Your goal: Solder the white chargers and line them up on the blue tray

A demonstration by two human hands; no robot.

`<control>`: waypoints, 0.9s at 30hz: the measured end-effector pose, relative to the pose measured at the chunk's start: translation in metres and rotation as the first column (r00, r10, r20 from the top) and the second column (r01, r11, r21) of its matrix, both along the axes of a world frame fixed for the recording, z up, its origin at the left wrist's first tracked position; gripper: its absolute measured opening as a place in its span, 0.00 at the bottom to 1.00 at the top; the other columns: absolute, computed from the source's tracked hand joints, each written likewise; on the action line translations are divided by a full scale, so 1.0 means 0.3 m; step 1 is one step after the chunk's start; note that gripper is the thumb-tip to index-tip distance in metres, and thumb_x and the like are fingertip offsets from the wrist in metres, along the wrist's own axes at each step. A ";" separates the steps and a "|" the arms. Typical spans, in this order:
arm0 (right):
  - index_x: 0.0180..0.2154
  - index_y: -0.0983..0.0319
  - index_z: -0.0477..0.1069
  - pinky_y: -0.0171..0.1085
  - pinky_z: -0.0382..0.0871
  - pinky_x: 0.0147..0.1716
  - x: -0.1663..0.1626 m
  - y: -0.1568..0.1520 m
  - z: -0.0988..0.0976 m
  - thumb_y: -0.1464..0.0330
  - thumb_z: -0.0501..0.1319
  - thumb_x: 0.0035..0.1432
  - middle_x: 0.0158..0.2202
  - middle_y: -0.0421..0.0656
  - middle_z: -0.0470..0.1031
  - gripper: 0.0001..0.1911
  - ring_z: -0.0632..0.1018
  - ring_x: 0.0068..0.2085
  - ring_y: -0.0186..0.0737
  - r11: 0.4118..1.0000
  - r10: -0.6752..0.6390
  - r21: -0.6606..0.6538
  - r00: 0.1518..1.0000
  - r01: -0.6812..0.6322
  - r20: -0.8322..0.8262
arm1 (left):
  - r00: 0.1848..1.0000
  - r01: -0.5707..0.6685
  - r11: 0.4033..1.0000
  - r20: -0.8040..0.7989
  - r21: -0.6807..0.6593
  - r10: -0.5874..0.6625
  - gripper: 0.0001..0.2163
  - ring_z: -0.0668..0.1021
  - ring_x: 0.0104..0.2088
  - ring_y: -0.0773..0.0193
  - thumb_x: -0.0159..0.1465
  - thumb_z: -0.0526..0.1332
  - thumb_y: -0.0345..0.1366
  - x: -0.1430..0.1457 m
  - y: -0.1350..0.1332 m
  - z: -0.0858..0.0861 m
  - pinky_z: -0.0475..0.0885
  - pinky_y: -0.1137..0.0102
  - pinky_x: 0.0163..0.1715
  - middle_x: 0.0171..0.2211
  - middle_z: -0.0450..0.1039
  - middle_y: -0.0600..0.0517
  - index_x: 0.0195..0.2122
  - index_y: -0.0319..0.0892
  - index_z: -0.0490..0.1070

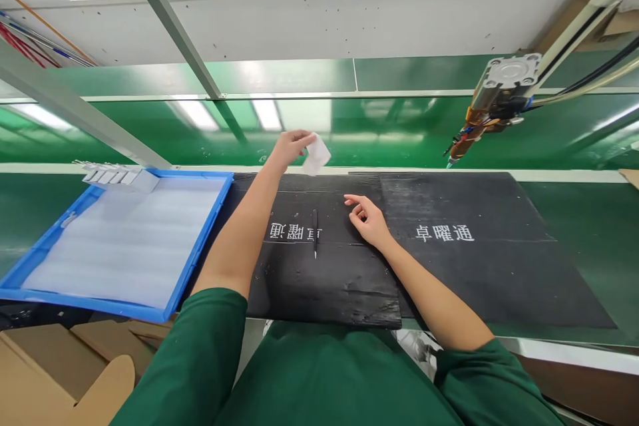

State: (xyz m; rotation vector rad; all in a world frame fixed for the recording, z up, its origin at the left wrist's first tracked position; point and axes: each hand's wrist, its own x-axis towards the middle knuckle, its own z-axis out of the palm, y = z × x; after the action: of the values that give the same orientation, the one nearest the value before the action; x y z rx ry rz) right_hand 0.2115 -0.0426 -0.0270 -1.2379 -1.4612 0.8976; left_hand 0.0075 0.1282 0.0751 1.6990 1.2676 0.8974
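Observation:
My left hand [294, 148] is closed, pinching a small white sheet [317, 156] that looks like tissue or thin cloth; it hangs over the far edge of the black mat [329, 286]. Over the middle of that mat, my right hand [367, 218] is open, its fingers loosely bent and apart, with nothing visible in them. A slim, dark, pen-like tool [315, 233] with a pale, pointed tip lies between my hands, across white printed characters [292, 232].
On the left is a blue tray [200, 241] lined with white foam sheet; white block-like parts [120, 177] sit at its back edge. A tool with a fine nozzle [462, 140] hangs at right. Cardboard boxes [54, 366] stand lower left. Behind runs a green conveyor surface [399, 140].

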 end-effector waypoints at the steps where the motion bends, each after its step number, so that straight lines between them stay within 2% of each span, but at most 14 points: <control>1: 0.49 0.56 0.73 0.33 0.66 0.27 0.001 0.001 0.000 0.73 0.57 0.49 0.43 0.43 0.76 0.23 0.71 0.29 0.30 1.000 -0.001 -0.007 1.000 0.001 -0.010 | 0.996 0.087 0.996 -0.024 -0.035 -0.088 0.12 0.75 0.35 0.64 0.56 0.65 0.44 0.011 -0.007 0.004 0.68 0.71 0.34 0.35 0.78 0.50 0.35 0.41 0.79; 3: 0.48 0.57 0.73 0.33 0.66 0.27 0.005 0.004 0.000 0.72 0.58 0.49 0.43 0.43 0.76 0.22 0.70 0.28 0.30 1.000 -0.008 -0.023 0.999 0.007 -0.035 | 0.973 0.212 0.972 -0.070 -0.103 -0.220 0.11 0.75 0.36 0.64 0.56 0.66 0.43 0.037 -0.014 0.009 0.69 0.71 0.35 0.36 0.78 0.49 0.34 0.41 0.79; 4: 0.48 0.57 0.73 0.34 0.66 0.27 0.008 0.005 0.000 0.72 0.58 0.49 0.43 0.43 0.76 0.22 0.70 0.28 0.29 0.999 -0.014 -0.032 0.999 0.012 -0.049 | 0.969 0.217 0.970 -0.092 -0.112 -0.227 0.11 0.75 0.36 0.63 0.57 0.66 0.42 0.050 -0.014 0.009 0.69 0.71 0.36 0.36 0.78 0.49 0.34 0.41 0.79; 9: 0.48 0.57 0.73 0.34 0.67 0.27 0.011 0.009 0.001 0.70 0.58 0.48 0.43 0.44 0.76 0.23 0.70 0.28 0.29 0.996 -0.047 -0.086 0.990 0.036 -0.134 | 0.979 -0.086 0.996 -0.184 0.006 0.086 0.09 0.73 0.32 0.63 0.58 0.63 0.41 0.076 0.011 -0.002 0.66 0.71 0.31 0.31 0.76 0.50 0.30 0.40 0.76; 11: 0.47 0.57 0.73 0.34 0.68 0.27 0.011 0.014 0.004 0.70 0.59 0.46 0.43 0.43 0.76 0.23 0.71 0.28 0.29 0.993 -0.059 -0.111 0.982 0.040 -0.177 | 0.974 -0.016 0.999 -0.228 -0.035 0.008 0.09 0.72 0.29 0.65 0.58 0.63 0.40 0.074 0.004 -0.007 0.65 0.71 0.30 0.28 0.74 0.51 0.28 0.40 0.74; 13: 0.47 0.57 0.73 0.34 0.69 0.26 0.023 0.025 0.009 0.69 0.60 0.45 0.42 0.42 0.76 0.23 0.72 0.28 0.30 0.989 -0.091 -0.138 0.968 0.060 -0.233 | 0.939 0.174 0.975 -0.275 -0.137 -0.206 0.08 0.71 0.28 0.66 0.58 0.63 0.40 0.079 -0.030 -0.009 0.65 0.71 0.30 0.27 0.74 0.52 0.28 0.40 0.74; 15: 0.47 0.57 0.71 0.34 0.69 0.26 0.050 0.040 0.015 0.68 0.60 0.46 0.41 0.41 0.76 0.23 0.72 0.27 0.29 0.980 -0.157 -0.164 0.943 0.112 -0.295 | 0.842 0.387 0.889 -0.300 -0.246 -0.449 0.09 0.72 0.27 0.67 0.57 0.64 0.40 0.098 -0.094 -0.005 0.64 0.71 0.29 0.27 0.74 0.52 0.28 0.40 0.75; 17: 0.48 0.56 0.69 0.33 0.69 0.26 0.090 0.057 0.021 0.66 0.60 0.46 0.40 0.40 0.75 0.23 0.72 0.27 0.28 0.964 -0.243 -0.194 0.905 0.184 -0.350 | 0.689 0.575 0.760 -0.323 -0.303 -0.649 0.09 0.72 0.28 0.68 0.57 0.63 0.41 0.134 -0.184 0.008 0.64 0.72 0.30 0.27 0.76 0.53 0.30 0.40 0.77; 21: 0.46 0.56 0.67 0.31 0.67 0.25 0.167 0.076 0.029 0.66 0.60 0.46 0.39 0.38 0.73 0.22 0.71 0.26 0.27 0.923 -0.375 -0.252 0.830 0.291 -0.413 | 0.270 0.833 0.373 -0.287 -0.409 -0.919 0.08 0.74 0.27 0.69 0.57 0.65 0.38 0.231 -0.347 0.034 0.64 0.75 0.30 0.25 0.76 0.56 0.35 0.43 0.80; 22: 0.46 0.56 0.67 0.31 0.67 0.25 0.178 0.078 0.029 0.66 0.60 0.45 0.39 0.38 0.73 0.22 0.71 0.26 0.27 0.917 -0.391 -0.261 0.819 0.303 -0.420 | 0.224 0.838 0.344 -0.309 -0.424 -0.924 0.06 0.74 0.27 0.69 0.57 0.65 0.36 0.252 -0.363 0.034 0.64 0.75 0.31 0.24 0.75 0.56 0.34 0.43 0.80; 23: 0.45 0.56 0.67 0.31 0.67 0.25 0.184 0.079 0.030 0.66 0.60 0.44 0.38 0.38 0.73 0.22 0.71 0.26 0.27 0.913 -0.400 -0.267 0.812 0.310 -0.424 | 0.251 0.816 0.403 -0.373 -0.416 -0.893 0.05 0.74 0.27 0.68 0.56 0.65 0.33 0.269 -0.362 0.028 0.65 0.74 0.31 0.23 0.75 0.56 0.33 0.44 0.80; 24: 0.45 0.56 0.67 0.32 0.67 0.24 0.188 0.080 0.030 0.66 0.60 0.44 0.38 0.38 0.73 0.22 0.70 0.26 0.27 0.910 -0.405 -0.271 0.809 0.312 -0.427 | 0.349 0.758 0.537 -0.464 -0.371 -0.814 0.05 0.75 0.27 0.66 0.56 0.64 0.31 0.279 -0.345 0.019 0.66 0.73 0.32 0.24 0.76 0.55 0.32 0.44 0.80; 26: 0.44 0.56 0.67 0.32 0.67 0.24 0.188 0.081 0.029 0.67 0.60 0.43 0.38 0.38 0.73 0.22 0.70 0.26 0.27 0.911 -0.403 -0.273 0.809 0.310 -0.428 | 0.629 0.471 0.869 -0.632 -0.153 -0.453 0.07 0.77 0.32 0.61 0.57 0.61 0.28 0.273 -0.273 -0.007 0.67 0.71 0.34 0.29 0.78 0.51 0.33 0.44 0.79; 27: 0.44 0.56 0.67 0.32 0.67 0.24 0.186 0.082 0.028 0.67 0.60 0.43 0.38 0.38 0.73 0.22 0.70 0.25 0.28 0.913 -0.399 -0.270 0.811 0.306 -0.427 | 0.726 0.285 0.958 -0.646 -0.032 -0.237 0.09 0.78 0.35 0.58 0.58 0.60 0.29 0.258 -0.226 -0.020 0.68 0.69 0.36 0.33 0.79 0.49 0.36 0.44 0.79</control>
State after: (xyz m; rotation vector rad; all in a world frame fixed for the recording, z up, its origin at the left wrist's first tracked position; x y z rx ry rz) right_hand 0.2673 -0.0180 -0.0185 -1.2607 -0.7324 1.0074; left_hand 0.0850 0.0602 0.0691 2.2868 1.3715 0.1642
